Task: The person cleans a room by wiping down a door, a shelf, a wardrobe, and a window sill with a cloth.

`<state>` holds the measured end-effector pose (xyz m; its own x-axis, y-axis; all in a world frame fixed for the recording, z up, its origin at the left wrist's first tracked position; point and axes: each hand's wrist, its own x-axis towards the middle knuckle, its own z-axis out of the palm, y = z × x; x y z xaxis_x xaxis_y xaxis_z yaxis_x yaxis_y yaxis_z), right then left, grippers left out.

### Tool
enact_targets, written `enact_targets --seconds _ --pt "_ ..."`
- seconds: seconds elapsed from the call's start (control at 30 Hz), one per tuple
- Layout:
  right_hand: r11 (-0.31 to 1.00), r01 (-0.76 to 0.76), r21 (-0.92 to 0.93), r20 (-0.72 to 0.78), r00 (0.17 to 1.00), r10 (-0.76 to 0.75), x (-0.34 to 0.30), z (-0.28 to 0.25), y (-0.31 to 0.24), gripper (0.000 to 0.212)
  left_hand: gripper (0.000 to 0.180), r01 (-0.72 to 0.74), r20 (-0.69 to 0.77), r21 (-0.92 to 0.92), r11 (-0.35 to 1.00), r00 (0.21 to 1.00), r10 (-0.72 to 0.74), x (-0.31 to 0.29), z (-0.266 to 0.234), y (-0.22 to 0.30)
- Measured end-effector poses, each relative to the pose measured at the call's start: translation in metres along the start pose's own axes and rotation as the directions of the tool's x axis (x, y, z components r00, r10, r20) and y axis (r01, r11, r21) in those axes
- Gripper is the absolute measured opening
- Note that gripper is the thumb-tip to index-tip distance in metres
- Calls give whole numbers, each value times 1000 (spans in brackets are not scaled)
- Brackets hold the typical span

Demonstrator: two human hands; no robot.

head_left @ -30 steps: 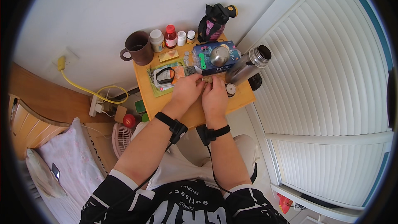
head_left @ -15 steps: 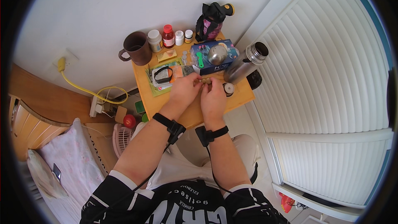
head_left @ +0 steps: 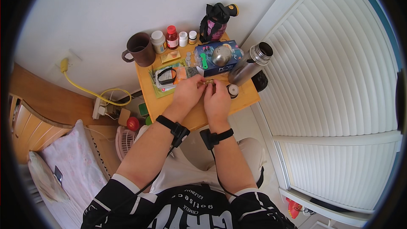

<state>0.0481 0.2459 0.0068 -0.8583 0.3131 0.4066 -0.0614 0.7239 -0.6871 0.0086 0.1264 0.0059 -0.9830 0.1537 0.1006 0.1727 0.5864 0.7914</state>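
Observation:
Over the front of a small wooden table (head_left: 197, 119), my left hand (head_left: 189, 91) and my right hand (head_left: 217, 101) meet with fingertips pinched. Between them is a small brownish-yellow object (head_left: 208, 82), largely covered by the fingers and too small to name. A round black-and-white cap (head_left: 232, 90) lies just right of my right hand. Beyond it leans or stands a steel thermos flask (head_left: 248, 68) with its mouth uncovered. Left of my left hand, a black band (head_left: 166, 76) rests on a white tray atop a green packet (head_left: 159, 96).
Behind my hands, a blue box (head_left: 232, 47) carries a rounded steel cup (head_left: 221, 55) and a green plastic piece (head_left: 204, 61). Along the back stand a brown mug (head_left: 142, 51), several bottles (head_left: 171, 38) and a black-and-pink bottle bag (head_left: 214, 24). A white slatted door (head_left: 330, 68) rises at the right.
My right fingers have shifted slightly and now cover more of the small brownish-yellow object. My left hand has barely moved.

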Motion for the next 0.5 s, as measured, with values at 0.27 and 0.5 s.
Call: enact_targets --seconds 0.27,0.5 --pt "1000 -11 2 28 1000 11 -2 -1 2 19 22 50 60 -14 999 997 -49 1 -7 8" --pt "1000 -29 6 35 999 29 -4 -2 -2 18 25 73 113 2 997 991 -73 5 -11 7"
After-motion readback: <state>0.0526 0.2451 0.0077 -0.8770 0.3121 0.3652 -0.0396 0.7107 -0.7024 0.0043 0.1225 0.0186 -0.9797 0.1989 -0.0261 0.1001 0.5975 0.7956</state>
